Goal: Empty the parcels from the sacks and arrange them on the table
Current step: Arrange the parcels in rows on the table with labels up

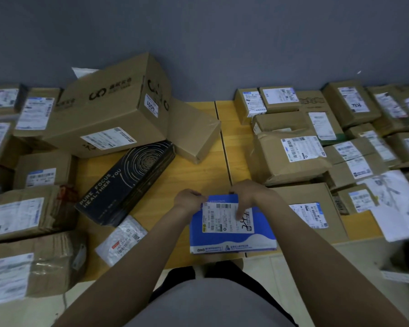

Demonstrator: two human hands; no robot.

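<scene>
Left grip (pixel 189 200) and right grip (pixel 244 193) clasp blue parcel (pixel 232 239) along far edge.

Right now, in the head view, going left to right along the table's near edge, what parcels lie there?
Taped brown box, small white bag, blue box, flat brown box, large white bag.

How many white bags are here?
2. One white bag lies near the front edge, between the black box and the blue box. The other lies at the right, among brown boxes. A white corner behind the biggest box may be a third.
</scene>
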